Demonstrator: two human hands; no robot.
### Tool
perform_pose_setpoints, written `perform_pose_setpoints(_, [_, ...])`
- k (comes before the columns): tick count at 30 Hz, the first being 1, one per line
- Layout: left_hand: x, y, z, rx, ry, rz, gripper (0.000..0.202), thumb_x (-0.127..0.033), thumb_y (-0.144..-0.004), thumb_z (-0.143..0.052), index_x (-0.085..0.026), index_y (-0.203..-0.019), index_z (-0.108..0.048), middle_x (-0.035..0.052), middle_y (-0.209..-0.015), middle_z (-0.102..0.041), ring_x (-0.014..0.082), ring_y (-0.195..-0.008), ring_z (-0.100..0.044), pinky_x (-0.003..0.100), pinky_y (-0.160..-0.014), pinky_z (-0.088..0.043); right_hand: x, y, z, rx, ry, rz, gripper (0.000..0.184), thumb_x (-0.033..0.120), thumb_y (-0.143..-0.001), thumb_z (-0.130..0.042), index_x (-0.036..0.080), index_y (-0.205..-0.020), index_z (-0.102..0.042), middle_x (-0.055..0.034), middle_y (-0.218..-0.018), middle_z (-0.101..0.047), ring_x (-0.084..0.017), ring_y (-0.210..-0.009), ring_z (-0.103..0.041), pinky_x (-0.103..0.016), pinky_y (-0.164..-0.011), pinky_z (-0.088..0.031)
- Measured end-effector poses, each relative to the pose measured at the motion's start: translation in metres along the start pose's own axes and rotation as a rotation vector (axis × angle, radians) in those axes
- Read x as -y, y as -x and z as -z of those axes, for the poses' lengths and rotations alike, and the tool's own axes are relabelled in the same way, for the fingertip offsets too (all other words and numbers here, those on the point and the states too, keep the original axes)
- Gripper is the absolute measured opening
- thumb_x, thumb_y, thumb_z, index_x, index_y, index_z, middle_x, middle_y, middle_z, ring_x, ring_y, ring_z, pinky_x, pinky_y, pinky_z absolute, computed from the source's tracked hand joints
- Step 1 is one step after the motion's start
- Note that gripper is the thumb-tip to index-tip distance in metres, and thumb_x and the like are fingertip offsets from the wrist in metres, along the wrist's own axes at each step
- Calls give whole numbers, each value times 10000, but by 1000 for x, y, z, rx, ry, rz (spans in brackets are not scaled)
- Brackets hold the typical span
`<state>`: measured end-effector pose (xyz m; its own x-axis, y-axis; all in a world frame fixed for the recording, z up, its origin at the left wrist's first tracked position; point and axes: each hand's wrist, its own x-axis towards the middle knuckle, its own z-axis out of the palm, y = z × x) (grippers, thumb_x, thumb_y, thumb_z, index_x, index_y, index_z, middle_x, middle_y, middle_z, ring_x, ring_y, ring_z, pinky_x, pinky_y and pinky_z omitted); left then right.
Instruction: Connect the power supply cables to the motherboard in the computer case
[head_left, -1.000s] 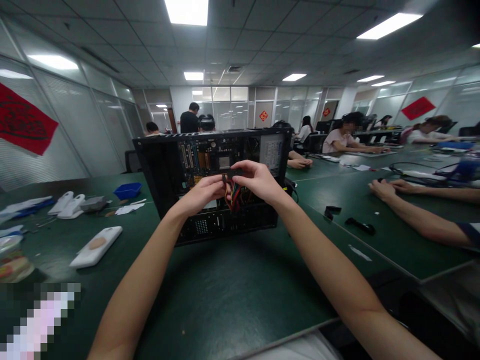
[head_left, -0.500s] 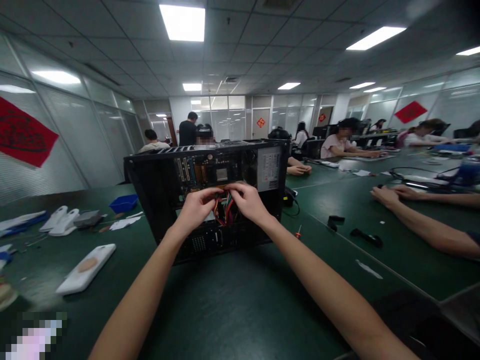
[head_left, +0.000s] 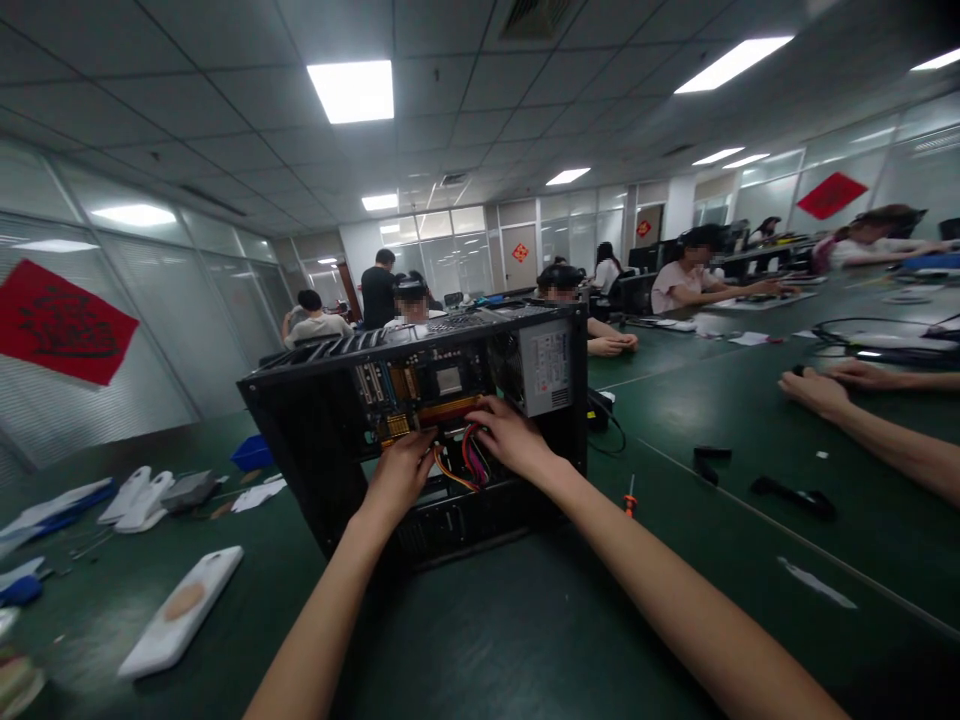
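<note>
On my feed the open computer case [head_left: 480, 518] stands on the table [head_left: 525, 630], coloured cables [head_left: 474, 466] inside. I have the left hand [head_left: 401, 472] just left of them, the right hand [head_left: 516, 440] at their right; whether either grips anything, I cannot tell. A screwdriver [head_left: 630, 506] is right of the case.

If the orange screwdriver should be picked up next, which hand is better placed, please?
Probably the right hand: it is nearer to the orange screwdriver, on the table right of the computer case. The left hand is farther away, beyond the right forearm.
</note>
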<state>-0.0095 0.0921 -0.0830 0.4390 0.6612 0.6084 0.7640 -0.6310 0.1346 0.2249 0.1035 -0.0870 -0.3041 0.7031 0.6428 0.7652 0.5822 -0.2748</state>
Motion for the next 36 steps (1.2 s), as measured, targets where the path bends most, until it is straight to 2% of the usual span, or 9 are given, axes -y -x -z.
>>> perform_pose_setpoints(4, [5,1,-1,-3,66,54,313,-294,-983,-542,-170,-1221,-702,104,-1167,-730,247,-1117,-678,355,-992,-520,4,-4,2,102,258,-84,270,153,-936,-475,181,-1107,-682,-126,-1223,-595,-250,-1097,-599,-333,-853,-502])
perform_pose_setpoints(7, [1,4,-1,59,49,79,319,-278,-990,-512,-192,-1236,-695,102,-1207,-710,246,-1129,-666,348,-963,-522,6,-4,-2,156,320,-150,249,134,-900,-479,166,-1037,-684,-144,-1177,-620,-257,-1010,-632,-338,-800,-491])
perform_pose_setpoints(9, [-3,5,-1,100,17,97,338,-266,-994,-488,-190,-1261,-681,113,-1234,-689,252,-1136,-655,352,-956,-515,6,-3,-4,186,295,-163,243,144,-877,-500,160,-1025,-691,-144,-1161,-635,-257,-982,-646,-333,-778,-484])
perform_pose_setpoints(14, [1,5,-3,196,72,114,365,-273,-992,-465,-185,-1280,-671,116,-1196,-692,241,-1108,-650,331,-956,-495,1,-1,-6,354,79,-32,254,191,-844,-562,186,-1036,-728,-91,-1101,-674,-226,-1026,-651,-285,-812,-463])
perform_pose_setpoints(17, [6,5,-5,247,128,115,369,-303,-1000,-452,-198,-1273,-677,102,-1139,-717,232,-1068,-663,322,-935,-497,0,-3,-5,355,50,-9,257,192,-844,-563,187,-1037,-733,-82,-1087,-673,-217,-1031,-653,-271,-803,-454])
perform_pose_setpoints(23, [3,5,-3,227,128,131,372,-304,-1007,-448,-203,-1293,-664,102,-1142,-713,238,-1070,-661,341,-936,-491,2,-6,-6,285,42,74,240,199,-865,-555,204,-1034,-726,-72,-1089,-673,-206,-1014,-658,-266,-790,-457])
perform_pose_setpoints(31, [-5,5,0,253,81,110,389,-299,-1027,-404,-196,-1322,-636,105,-1206,-703,241,-1116,-656,322,-937,-496,0,-9,-12,427,179,48,235,219,-872,-568,185,-1021,-747,-120,-1103,-698,-246,-952,-692,-294,-740,-483])
perform_pose_setpoints(36, [-4,5,-1,253,34,123,400,-291,-1024,-404,-180,-1327,-639,125,-1223,-699,256,-1139,-654,353,-976,-493,3,-9,-11,344,206,70,261,208,-886,-518,195,-1043,-726,-108,-1110,-678,-241,-926,-688,-312,-748,-486])
